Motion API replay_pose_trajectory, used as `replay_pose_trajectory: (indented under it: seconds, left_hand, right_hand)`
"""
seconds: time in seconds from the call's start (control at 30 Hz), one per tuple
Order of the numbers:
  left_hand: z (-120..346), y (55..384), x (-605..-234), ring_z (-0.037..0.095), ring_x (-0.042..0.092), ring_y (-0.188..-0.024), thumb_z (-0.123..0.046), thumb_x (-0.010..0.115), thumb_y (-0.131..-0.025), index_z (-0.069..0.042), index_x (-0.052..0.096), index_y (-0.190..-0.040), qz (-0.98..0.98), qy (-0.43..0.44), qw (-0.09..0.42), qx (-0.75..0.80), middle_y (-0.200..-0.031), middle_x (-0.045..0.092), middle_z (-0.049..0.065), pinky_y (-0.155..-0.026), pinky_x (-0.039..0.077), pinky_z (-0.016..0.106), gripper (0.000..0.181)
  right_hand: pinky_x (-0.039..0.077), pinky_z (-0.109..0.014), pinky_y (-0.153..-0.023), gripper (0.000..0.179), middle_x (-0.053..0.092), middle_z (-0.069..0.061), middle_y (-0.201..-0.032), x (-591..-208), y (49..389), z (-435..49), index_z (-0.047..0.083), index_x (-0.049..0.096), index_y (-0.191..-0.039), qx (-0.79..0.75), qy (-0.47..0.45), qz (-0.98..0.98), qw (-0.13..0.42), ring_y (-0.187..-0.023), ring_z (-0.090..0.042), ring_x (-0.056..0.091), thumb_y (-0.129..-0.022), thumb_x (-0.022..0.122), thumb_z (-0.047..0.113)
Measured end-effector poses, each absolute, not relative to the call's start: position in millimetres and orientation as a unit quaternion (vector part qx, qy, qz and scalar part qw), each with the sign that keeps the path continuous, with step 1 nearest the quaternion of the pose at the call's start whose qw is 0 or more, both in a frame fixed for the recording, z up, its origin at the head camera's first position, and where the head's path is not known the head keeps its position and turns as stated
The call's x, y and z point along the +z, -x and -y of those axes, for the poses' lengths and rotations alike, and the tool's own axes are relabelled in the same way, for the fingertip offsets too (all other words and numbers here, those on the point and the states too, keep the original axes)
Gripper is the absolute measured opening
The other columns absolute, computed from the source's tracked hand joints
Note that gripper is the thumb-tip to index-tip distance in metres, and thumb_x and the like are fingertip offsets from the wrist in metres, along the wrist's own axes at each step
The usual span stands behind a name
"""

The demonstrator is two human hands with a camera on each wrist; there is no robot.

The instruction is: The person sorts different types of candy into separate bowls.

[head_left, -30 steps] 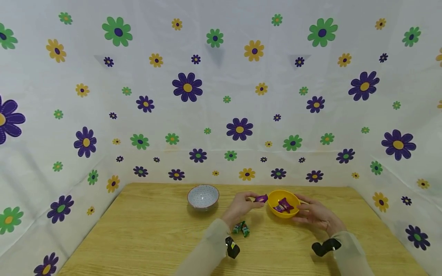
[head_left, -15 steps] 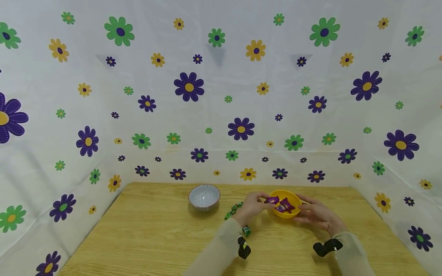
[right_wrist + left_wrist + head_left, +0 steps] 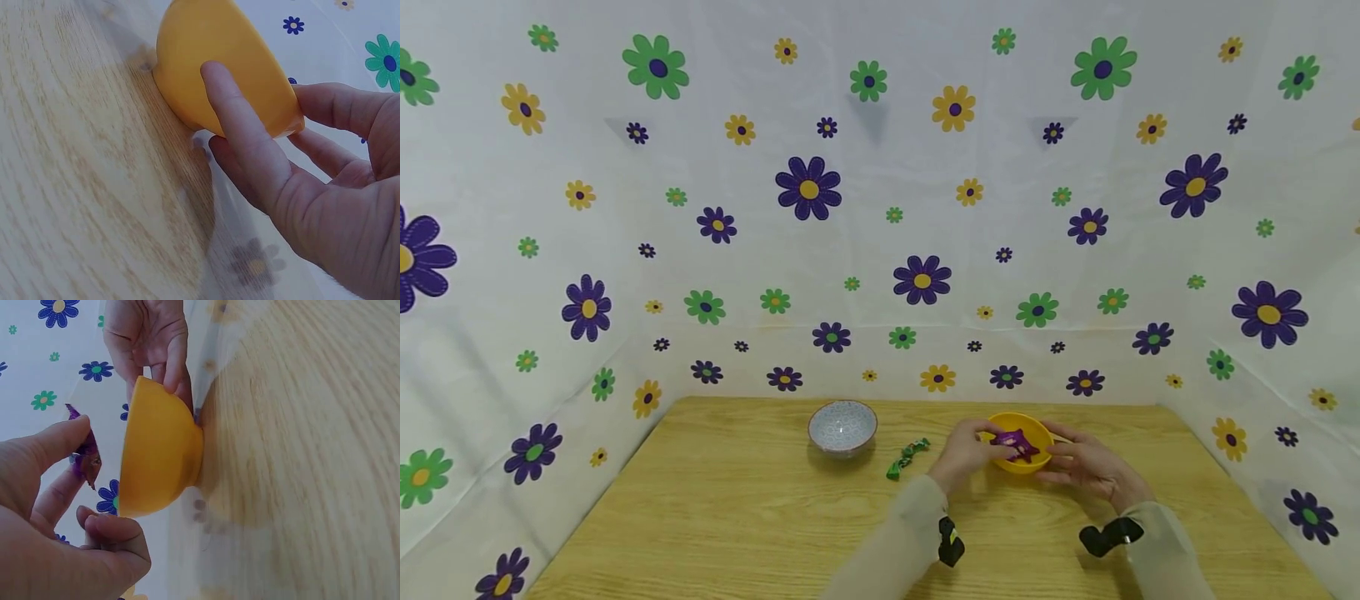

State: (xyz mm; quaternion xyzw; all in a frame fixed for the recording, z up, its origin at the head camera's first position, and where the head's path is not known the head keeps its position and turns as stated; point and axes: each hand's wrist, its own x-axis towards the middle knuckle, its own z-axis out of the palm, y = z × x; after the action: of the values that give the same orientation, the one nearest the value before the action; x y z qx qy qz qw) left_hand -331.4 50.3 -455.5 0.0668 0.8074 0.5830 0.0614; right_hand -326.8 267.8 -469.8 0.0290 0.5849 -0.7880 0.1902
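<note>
Left hand (image 3: 964, 454): thumb and index finger pinch a purple-wrapped candy (image 3: 89, 453); the other fingers are curled in. In the left wrist view the candy sits at the mouth of the yellow bowl (image 3: 159, 450), apart from its rim. In the head view it overlaps purple candy in the bowl (image 3: 1028, 451); the boundary between pieces is hard to make out, and the number inside cannot be counted. The thumb covers part of them.

Right hand (image 3: 1090, 471): holds the bowl from its right side, digits set against the rim and outer wall; some fingertips are hidden behind it. Both wrist views show only the bowl's outside, its contents out of sight.

Outward: a green-wrapped candy item (image 3: 907, 458) lies on the wooden table (image 3: 737, 500), left of the left hand; one piece or two end to end, cannot tell. Farther left, a pale patterned bowl (image 3: 842, 427) with a reddish rim stands upright. Sleeves are cut off at the lower frame edge; the left sleeve (image 3: 898, 537) hides some tabletop.
</note>
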Motion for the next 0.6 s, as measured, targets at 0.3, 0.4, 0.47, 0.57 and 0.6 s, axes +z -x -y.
replay_pose_trajectory:
  seconds: [0.3, 0.4, 0.47, 0.57, 0.6]
  left_hand:
    - [-58.6, 331.3, -461.3, 0.023, 0.048, -0.097, -0.025, 0.078, -0.070, -0.022, 0.068, -0.087, -0.786, -0.021, 0.048, 0.616, -0.106, 0.051, 0.001, -0.086, 0.045, 0.039, 0.020]
    - [-61.5, 330.8, -462.0, 0.023, 0.049, -0.095, -0.024, 0.079, -0.069, -0.020, 0.068, -0.085, -0.780, -0.012, 0.042, 0.624, -0.103, 0.051, 0.001, -0.084, 0.047, 0.038, 0.020]
    - [-64.1, 330.5, -462.6, 0.023, 0.049, -0.094, -0.024, 0.080, -0.067, -0.018, 0.069, -0.085, -0.784, -0.011, 0.035, 0.619, -0.103, 0.052, 0.002, -0.083, 0.047, 0.037, 0.022]
    - [-67.8, 330.2, -462.3, 0.022, 0.048, -0.093, -0.025, 0.081, -0.066, -0.017, 0.070, -0.082, -0.796, -0.019, 0.032, 0.605, -0.102, 0.052, 0.003, -0.082, 0.047, 0.036, 0.021]
    - [-68.7, 330.2, -462.2, 0.022, 0.048, -0.093, -0.025, 0.081, -0.066, -0.016, 0.070, -0.081, -0.798, -0.023, 0.032, 0.601, -0.102, 0.053, 0.003, -0.082, 0.046, 0.036, 0.021]
  right_hand:
    - [0.041, -0.050, -0.088, 0.062, 0.012, -0.024, -0.145, -472.1, 328.7, -267.6, 0.010, 0.016, -0.145, -0.792, -0.021, -0.578, 0.197, -0.120, -0.045, 0.037, -0.091, 0.045, -0.003]
    - [0.041, -0.050, -0.088, 0.062, 0.012, -0.024, -0.145, -472.1, 329.5, -268.2, 0.010, 0.016, -0.145, -0.792, -0.017, -0.577, 0.199, -0.120, -0.045, 0.037, -0.091, 0.044, -0.003]
    - [0.040, -0.051, -0.089, 0.061, 0.011, -0.024, -0.145, -472.2, 330.0, -268.8, 0.009, 0.014, -0.145, -0.791, -0.011, -0.577, 0.203, -0.120, -0.044, 0.037, -0.092, 0.043, -0.002]
    - [0.039, -0.051, -0.090, 0.061, 0.009, -0.025, -0.145, -471.9, 329.7, -269.7, 0.008, 0.012, -0.145, -0.788, 0.002, -0.579, 0.209, -0.118, -0.042, 0.041, -0.093, 0.041, -0.002]
    - [0.038, -0.052, -0.090, 0.061, 0.010, -0.025, -0.145, -472.0, 329.7, -270.0, 0.008, 0.012, -0.145, -0.788, 0.005, -0.579, 0.210, -0.117, -0.041, 0.043, -0.093, 0.041, -0.003]
